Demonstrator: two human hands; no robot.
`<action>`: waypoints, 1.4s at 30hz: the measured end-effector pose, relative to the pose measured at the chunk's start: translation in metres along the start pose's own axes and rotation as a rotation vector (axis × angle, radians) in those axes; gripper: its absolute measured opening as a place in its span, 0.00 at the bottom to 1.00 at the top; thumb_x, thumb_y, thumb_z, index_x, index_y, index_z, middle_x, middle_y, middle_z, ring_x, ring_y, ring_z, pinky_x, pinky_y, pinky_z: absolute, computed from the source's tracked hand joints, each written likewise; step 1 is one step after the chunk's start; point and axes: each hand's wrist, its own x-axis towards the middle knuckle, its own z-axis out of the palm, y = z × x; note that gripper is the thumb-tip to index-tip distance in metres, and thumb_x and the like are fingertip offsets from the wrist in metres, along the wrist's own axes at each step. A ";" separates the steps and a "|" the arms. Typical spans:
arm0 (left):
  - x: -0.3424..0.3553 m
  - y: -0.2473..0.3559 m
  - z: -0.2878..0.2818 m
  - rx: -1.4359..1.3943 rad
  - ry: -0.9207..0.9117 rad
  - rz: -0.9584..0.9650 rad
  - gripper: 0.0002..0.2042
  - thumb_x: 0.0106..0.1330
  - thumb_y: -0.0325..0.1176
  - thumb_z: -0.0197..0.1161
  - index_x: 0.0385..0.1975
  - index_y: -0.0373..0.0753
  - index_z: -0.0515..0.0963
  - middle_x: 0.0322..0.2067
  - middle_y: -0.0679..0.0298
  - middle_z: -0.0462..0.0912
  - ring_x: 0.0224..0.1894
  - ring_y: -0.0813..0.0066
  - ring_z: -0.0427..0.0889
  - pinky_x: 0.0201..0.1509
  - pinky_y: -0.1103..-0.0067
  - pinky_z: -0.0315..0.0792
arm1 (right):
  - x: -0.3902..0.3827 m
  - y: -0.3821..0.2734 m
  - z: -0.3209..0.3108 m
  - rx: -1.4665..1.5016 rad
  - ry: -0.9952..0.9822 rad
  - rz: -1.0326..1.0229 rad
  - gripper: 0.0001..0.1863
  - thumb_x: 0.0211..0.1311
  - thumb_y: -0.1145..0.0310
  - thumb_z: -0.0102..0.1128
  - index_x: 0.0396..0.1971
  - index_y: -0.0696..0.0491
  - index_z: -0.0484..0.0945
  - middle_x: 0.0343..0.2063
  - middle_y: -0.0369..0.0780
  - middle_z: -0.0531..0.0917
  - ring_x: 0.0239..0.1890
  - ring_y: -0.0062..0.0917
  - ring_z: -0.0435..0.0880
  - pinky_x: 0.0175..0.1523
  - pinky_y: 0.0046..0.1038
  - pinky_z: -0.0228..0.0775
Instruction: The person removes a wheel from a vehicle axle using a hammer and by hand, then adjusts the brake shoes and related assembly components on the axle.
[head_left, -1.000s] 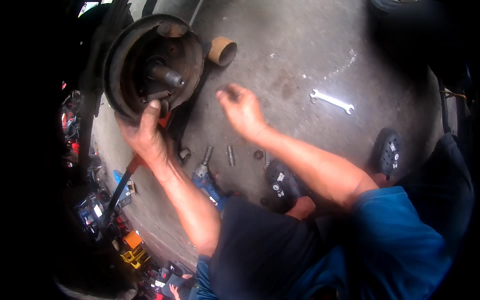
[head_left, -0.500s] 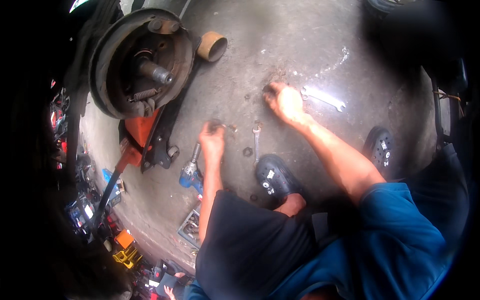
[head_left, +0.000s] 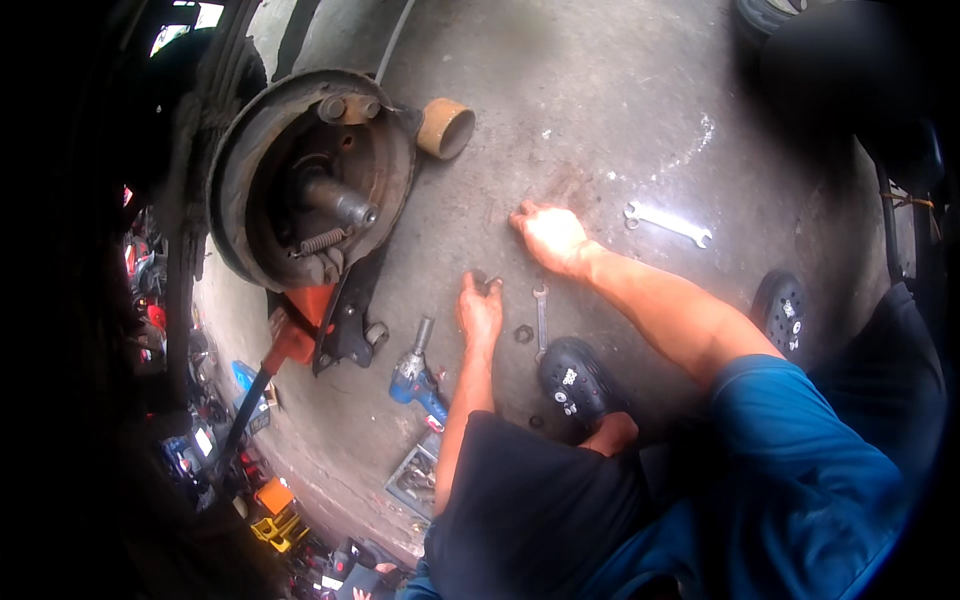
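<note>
My left hand (head_left: 481, 305) is low over the floor, right of the blue impact tool (head_left: 410, 380), fingers curled around a small dark piece I cannot identify. My right hand (head_left: 548, 235) is farther up, back uppermost, fingers bent down at the floor; whatever they hold is hidden. A small double-ended wrench (head_left: 541, 321) and a dark nut (head_left: 523, 334) lie just below my hands. A brighter, larger wrench (head_left: 668, 223) lies to the right. At upper left, the rusty drum brake assembly (head_left: 385, 200) shows its spindle (head_left: 345, 208) and spring (head_left: 322, 242).
An orange jack (head_left: 293, 345) with a long handle stands under the brake assembly, beside a yellowish cylinder (head_left: 445, 128). My clogged feet (head_left: 572, 380) are below. A metal tray (head_left: 410, 475) holds small parts. Clutter, including a yellow item (head_left: 275, 530), lines the left edge, where another person's hand (head_left: 360, 592) shows.
My left hand has left the brake assembly, dropped to the floor and shifted rightward past the impact tool. My right hand went right toward the large wrench, then back slightly left. The view has shifted.
</note>
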 end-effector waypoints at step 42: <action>-0.016 0.095 -0.061 -0.939 -0.043 -0.240 0.08 0.65 0.26 0.57 0.41 0.31 0.71 0.30 0.59 0.80 0.29 0.70 0.80 0.32 0.77 0.75 | -0.006 -0.054 -0.041 0.248 -0.034 -0.356 0.17 0.62 0.59 0.59 0.38 0.58 0.73 0.35 0.50 0.81 0.42 0.51 0.78 0.45 0.44 0.69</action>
